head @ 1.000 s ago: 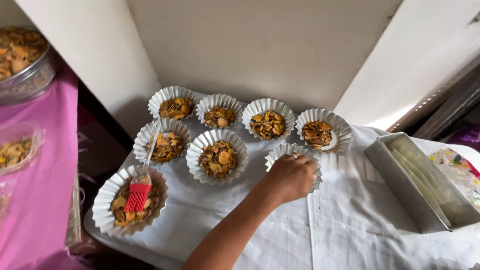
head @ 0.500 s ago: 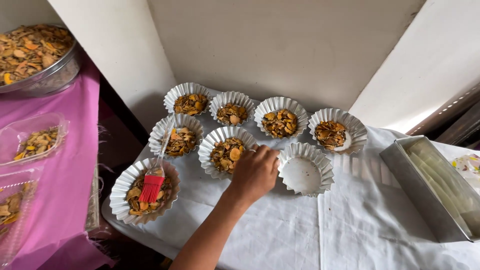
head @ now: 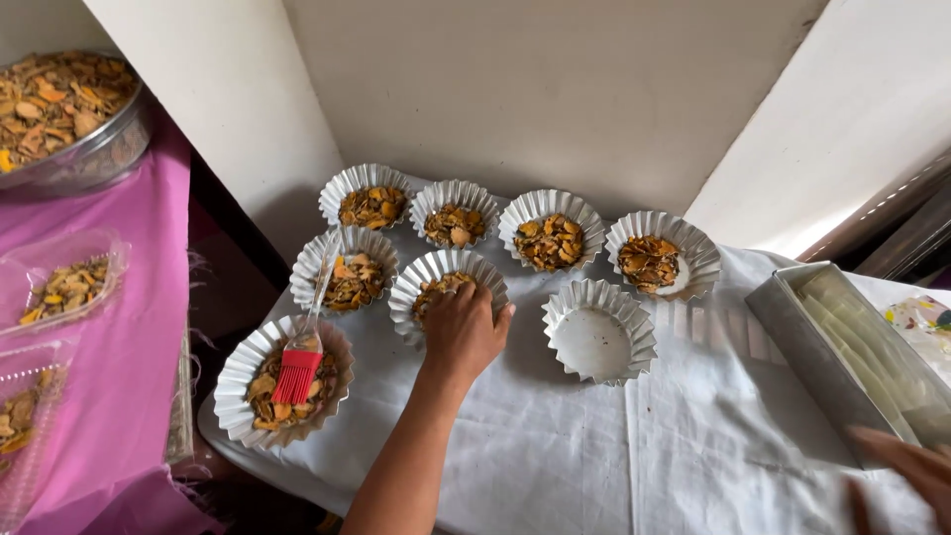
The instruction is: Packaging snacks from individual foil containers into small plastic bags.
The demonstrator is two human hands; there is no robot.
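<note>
My left hand (head: pixel 464 332) reaches in from the bottom edge. Its curled fingers are down in the brown and orange flakes of a fluted foil mould (head: pixel 416 287) in the middle row. Just right of it sits an empty fluted mould (head: pixel 598 332), apart from the hand. Several other filled moulds surround them, among them one at the back right (head: pixel 649 256). A red silicone brush (head: pixel 297 369) lies in the nearest left mould (head: pixel 238 391). My right hand (head: pixel 906 474) is blurred at the bottom right corner, next to the near end of a rectangular metal tin (head: pixel 792 337).
The moulds stand on a white cloth (head: pixel 614 446) over a small table against a white wall. To the left is a pink cloth (head: pixel 129 337) with a metal bowl of flakes (head: pixel 69 109) and clear plastic trays of flakes (head: pixel 64 287).
My left hand moved left from the empty mould onto the filled mould beside it. The view shifted, and my right hand has come into view at the bottom right.
</note>
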